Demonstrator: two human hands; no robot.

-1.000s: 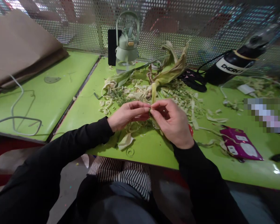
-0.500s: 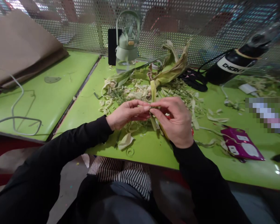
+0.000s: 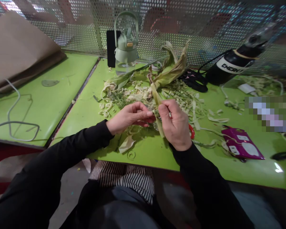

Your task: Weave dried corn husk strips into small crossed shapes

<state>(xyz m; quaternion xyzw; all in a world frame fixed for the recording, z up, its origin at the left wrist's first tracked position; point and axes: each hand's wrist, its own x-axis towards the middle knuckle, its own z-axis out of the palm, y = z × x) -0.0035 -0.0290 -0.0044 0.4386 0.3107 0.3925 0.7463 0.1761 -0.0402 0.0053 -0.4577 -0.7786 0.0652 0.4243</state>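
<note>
1. a pale green husk strip (image 3: 160,128) is at the middle of the frame, held just above the bench. its upper end pokes up past the knuckles and its lower end hangs below the right hand.
2. the left hand (image 3: 130,117) pinches the strip, thumb and fingers (image 3: 145,113) closed on it.
3. the right hand (image 3: 175,124) is curled shut around the same strip, its fingers meeting the left fingertips.
4. a red handle (image 3: 192,131) peeks out under the right hand; what it belongs to cannot be told.
5. just behind the hands lies a heap of husk scraps (image 3: 138,93), with larger husk leaves (image 3: 171,71) rising from it.
6. the bench (image 3: 145,152) is bright green. a second green bench top (image 3: 52,101) joins it at the left across a dark seam, carrying a looped grey cable (image 3: 14,122) and brown paper (image 3: 19,47) at the upper left.
7. along the back edge a pale green bottle (image 3: 125,47) stands upright in front of a black phone (image 3: 110,47). a black bottle (image 3: 231,65) lies on its side at the upper right. a purple packet (image 3: 243,148) lies flat at the right.
8. a perforated metal screen (image 3: 205,25) closes off the back of the bench, with only blurred colours behind it.
</note>
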